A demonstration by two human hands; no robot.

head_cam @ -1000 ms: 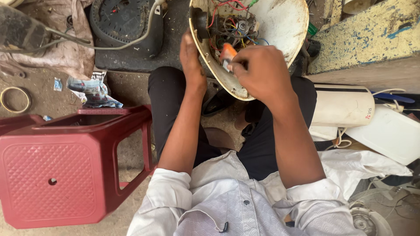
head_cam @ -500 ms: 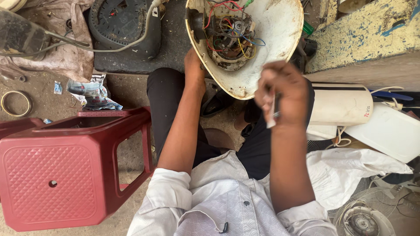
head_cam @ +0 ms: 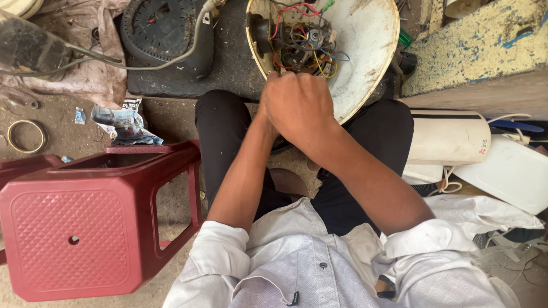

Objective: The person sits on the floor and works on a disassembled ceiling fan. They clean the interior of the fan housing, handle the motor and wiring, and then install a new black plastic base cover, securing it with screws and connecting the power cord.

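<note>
Where it hung raised before, the right hand [head_cam: 299,108], fingers curled shut, now covers the left hand at the casing [head_cam: 365,51].

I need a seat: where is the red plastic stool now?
In the head view, the red plastic stool stands at lower left, beside the person's left arm.

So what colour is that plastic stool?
Dark red stool, with a bumpy diamond pattern on top; the head view shows it.
</note>
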